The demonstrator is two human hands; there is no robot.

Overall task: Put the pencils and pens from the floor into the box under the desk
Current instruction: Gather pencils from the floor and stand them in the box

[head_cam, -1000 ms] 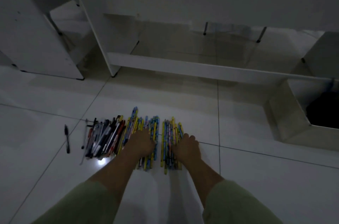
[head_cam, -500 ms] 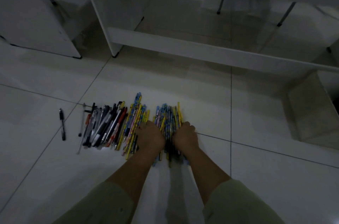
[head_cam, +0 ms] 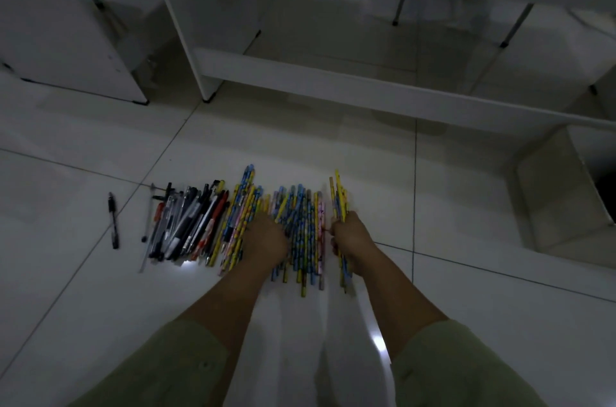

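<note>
A row of patterned yellow and blue pencils lies on the white tiled floor, with a heap of dark and red pens to its left. My right hand is shut on a small bunch of yellow pencils, held just right of the row. My left hand rests palm down on the pencils near the row's left part; whether it grips any is hidden. The pale box stands at the right under the desk, its dark opening cut off by the frame edge.
One black pen lies apart at the far left. The white desk's low crossbar and side panel run across behind the pile. A white cabinet stands at the back left. Thin metal legs stand behind the crossbar.
My right hand has closed on a few yellow pencils and pulled them to the right, away from the row. My left hand stays pressed on the pencils. The view has tilted closer.
</note>
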